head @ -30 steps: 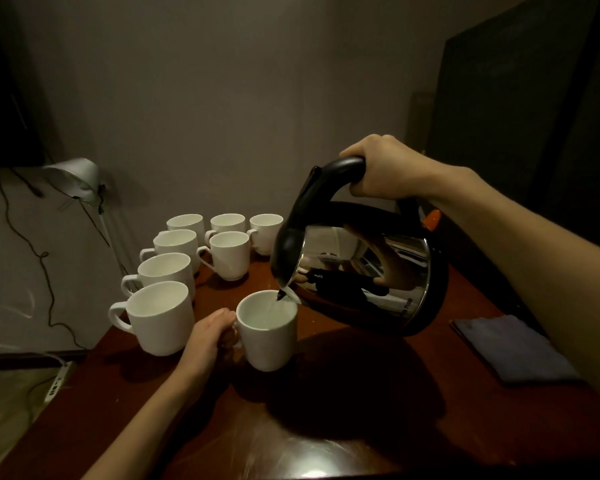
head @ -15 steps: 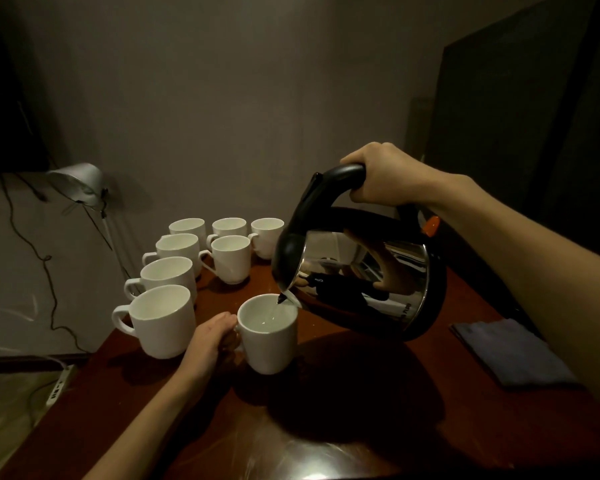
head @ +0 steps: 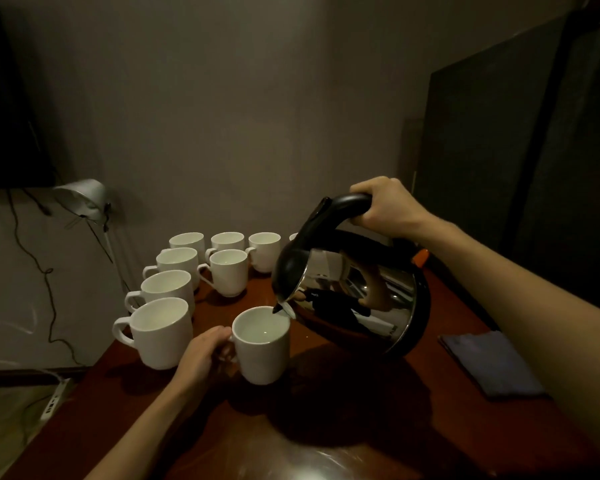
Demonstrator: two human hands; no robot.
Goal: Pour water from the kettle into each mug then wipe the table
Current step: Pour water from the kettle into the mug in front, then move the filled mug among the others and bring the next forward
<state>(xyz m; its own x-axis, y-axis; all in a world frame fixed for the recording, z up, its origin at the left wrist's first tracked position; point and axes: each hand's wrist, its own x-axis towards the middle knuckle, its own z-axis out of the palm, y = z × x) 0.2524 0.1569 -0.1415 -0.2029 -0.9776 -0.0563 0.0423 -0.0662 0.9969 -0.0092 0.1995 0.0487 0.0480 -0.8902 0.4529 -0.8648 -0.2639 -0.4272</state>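
Spillage onto the bench threatened if the right hand, gripping the kettle, overtipped above the mug whose handle the left hand held.

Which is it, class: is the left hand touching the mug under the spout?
Touching. The head view shows the left hand curled round the mug at its handle.

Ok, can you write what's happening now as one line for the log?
step: pouring | right hand: holds kettle tilted | left hand: steadies near mug | cloth: untouched
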